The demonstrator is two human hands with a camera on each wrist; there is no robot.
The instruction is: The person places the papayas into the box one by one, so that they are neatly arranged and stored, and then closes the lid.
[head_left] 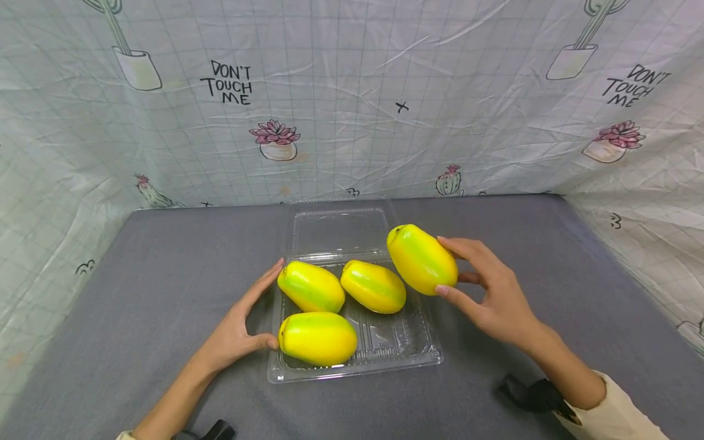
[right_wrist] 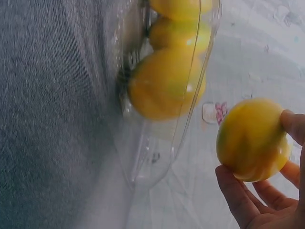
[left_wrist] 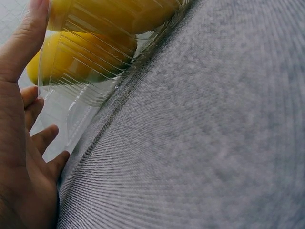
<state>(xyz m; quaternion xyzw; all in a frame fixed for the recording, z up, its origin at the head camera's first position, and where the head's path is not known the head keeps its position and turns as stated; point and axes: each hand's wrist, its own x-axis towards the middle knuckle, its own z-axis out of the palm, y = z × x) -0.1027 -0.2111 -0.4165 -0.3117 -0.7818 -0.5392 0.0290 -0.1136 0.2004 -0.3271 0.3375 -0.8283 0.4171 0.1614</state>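
My right hand (head_left: 495,299) holds a papaya-shaped yellow fruit (head_left: 422,260) with a green streak, thumb and fingers around its right end. The fruit is raised over the right side of a clear plastic clamshell box (head_left: 385,342). In the right wrist view, this held fruit (right_wrist: 252,140) is apart from the box. Three similar fruits lie in the box: one at back left (head_left: 311,287), one at back middle (head_left: 374,287), one at front left (head_left: 318,339). My left hand (head_left: 242,330) rests along the box's left side, thumb and fingers spread at the wall (left_wrist: 47,71).
The box's lid (head_left: 341,229) lies folded back toward the rear. A grey cloth (head_left: 192,263) covers the table. Behind and at both sides hangs a white printed curtain (head_left: 341,91). Black straps (head_left: 533,394) circle both wrists.
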